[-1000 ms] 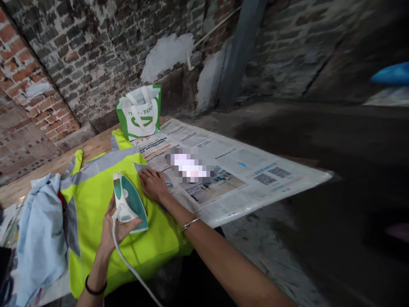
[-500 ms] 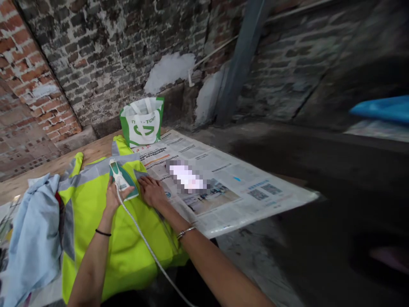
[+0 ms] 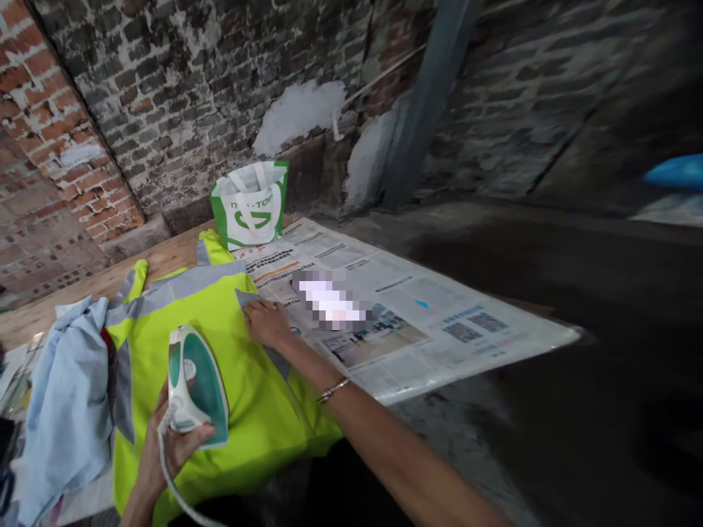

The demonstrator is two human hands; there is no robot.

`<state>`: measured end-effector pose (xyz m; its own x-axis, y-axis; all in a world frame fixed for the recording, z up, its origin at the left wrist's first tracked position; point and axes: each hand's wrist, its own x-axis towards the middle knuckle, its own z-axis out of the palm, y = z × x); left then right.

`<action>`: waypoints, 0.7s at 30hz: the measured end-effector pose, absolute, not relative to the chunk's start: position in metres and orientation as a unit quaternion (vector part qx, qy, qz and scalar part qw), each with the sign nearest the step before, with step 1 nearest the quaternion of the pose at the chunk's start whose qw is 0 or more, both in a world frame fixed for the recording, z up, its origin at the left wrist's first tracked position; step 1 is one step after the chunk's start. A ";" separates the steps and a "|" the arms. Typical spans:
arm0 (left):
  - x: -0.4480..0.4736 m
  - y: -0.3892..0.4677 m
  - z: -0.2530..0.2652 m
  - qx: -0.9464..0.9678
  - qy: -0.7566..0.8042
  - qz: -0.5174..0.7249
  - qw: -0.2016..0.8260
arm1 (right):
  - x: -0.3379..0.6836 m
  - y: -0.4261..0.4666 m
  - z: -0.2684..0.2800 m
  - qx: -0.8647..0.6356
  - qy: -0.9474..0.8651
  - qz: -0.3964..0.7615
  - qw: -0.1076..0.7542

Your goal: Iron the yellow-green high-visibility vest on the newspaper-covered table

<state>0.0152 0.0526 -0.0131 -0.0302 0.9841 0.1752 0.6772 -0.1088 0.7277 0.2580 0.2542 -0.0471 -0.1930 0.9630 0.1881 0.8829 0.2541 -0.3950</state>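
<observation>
A bright yellow high-visibility garment (image 3: pixel 247 373) with grey bands lies spread out on the table. My left hand (image 3: pixel 176 446) is closed around the handle of a white and green iron (image 3: pixel 211 380), which is over the garment's lower middle. Whether its soleplate touches the cloth is hard to see. From the back of the iron a pale cord (image 3: pixel 171 479) runs down past the wrist. My right hand (image 3: pixel 267 322) rests on the garment's right edge by a grey band, fingers laid over the fabric.
A green and white bag (image 3: pixel 250 208) stands at the table's far side. Printed newspaper-like sheeting (image 3: pixel 395 359) covers the right part, bearing a pixelated bright object (image 3: pixel 332 300). Light blue cloth (image 3: pixel 71 410) lies at the left. A brick wall (image 3: pixel 192 95) rises behind.
My left hand has drawn the iron back toward me, from near the upper grey band to the lower middle of the garment. My right hand stays at the right edge.
</observation>
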 end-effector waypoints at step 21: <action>-0.013 0.126 -0.001 0.589 0.694 0.365 0.197 | 0.279 0.176 -0.112 -0.547 -0.803 0.063 0.228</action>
